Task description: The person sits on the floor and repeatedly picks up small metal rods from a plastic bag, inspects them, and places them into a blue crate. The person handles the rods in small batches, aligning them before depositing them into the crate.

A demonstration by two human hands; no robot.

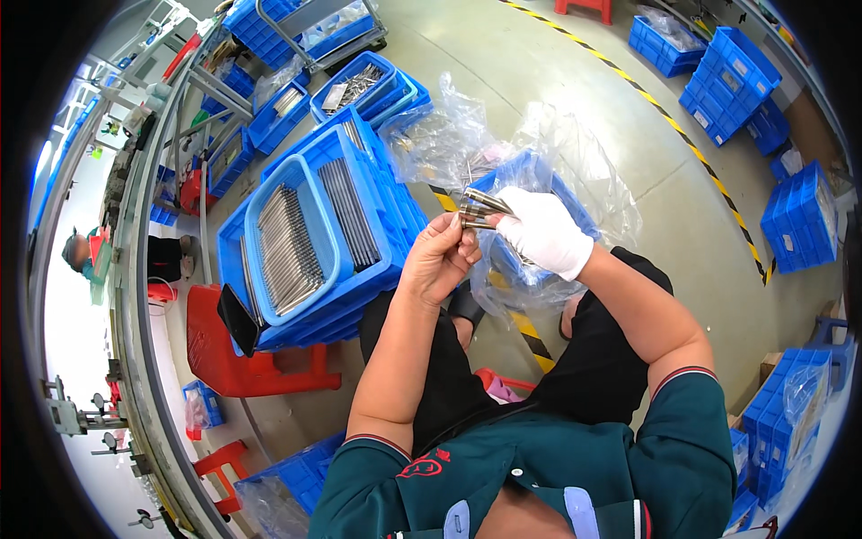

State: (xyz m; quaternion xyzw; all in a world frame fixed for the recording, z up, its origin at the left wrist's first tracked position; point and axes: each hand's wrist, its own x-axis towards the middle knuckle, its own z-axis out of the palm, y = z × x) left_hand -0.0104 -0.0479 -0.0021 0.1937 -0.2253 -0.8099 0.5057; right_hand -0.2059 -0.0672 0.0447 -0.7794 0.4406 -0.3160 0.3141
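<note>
The bare left hand (pixel 440 254) pinches the ends of several metal rods (pixel 485 203) between its fingers, while the white-gloved right hand (pixel 548 234) grasps their shafts, all held over a plastic-draped blue crate (pixel 537 170).

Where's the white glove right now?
In the head view, it's on the right hand, right of centre, across the metal rods from the bare left hand.

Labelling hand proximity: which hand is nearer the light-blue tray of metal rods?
Left. The bare left hand is to the right of the light-blue tray, apart from it; the gloved right hand is farther right.
</note>
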